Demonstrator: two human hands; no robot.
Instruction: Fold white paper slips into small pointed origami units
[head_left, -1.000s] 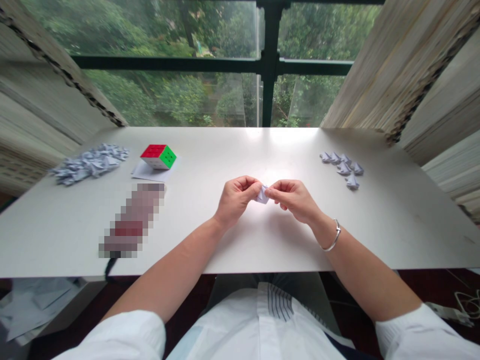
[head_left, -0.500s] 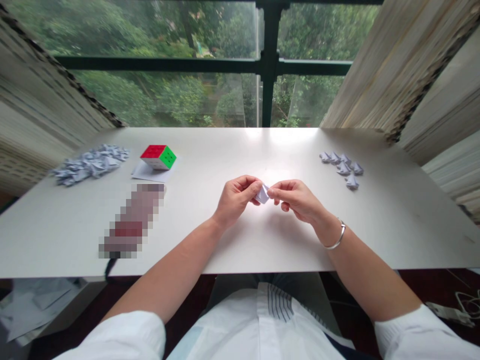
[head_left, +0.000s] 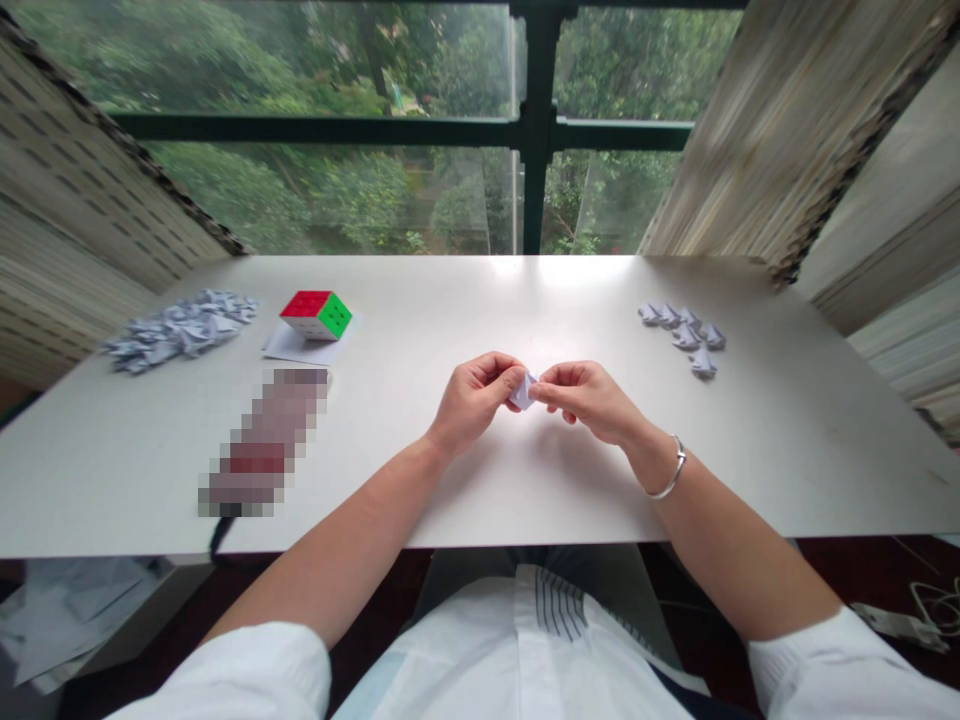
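Note:
Between my two hands, just above the middle of the white table [head_left: 390, 480], is a small folded piece of white paper [head_left: 524, 393]. My left hand [head_left: 480, 393] pinches its left side with thumb and fingers. From the other side, my right hand [head_left: 585, 400] grips its right edge between thumb and forefinger, the other fingers curled below. Parts of the paper are covered by the fingertips. On the right of the table lie several small folded paper pieces [head_left: 686, 333] of a similar look.
A heap of folded papers [head_left: 184, 330] lies at the far left. Beside it a puzzle cube [head_left: 319, 313] rests on paper sheets [head_left: 300, 347]. A blurred-out flat object [head_left: 262, 440] lies nearer me. The window [head_left: 337, 190] and curtains [head_left: 720, 150] border the back.
My right hand has shifted slightly left, its thumb now further over the folded paper. My left hand stays nearly where it was.

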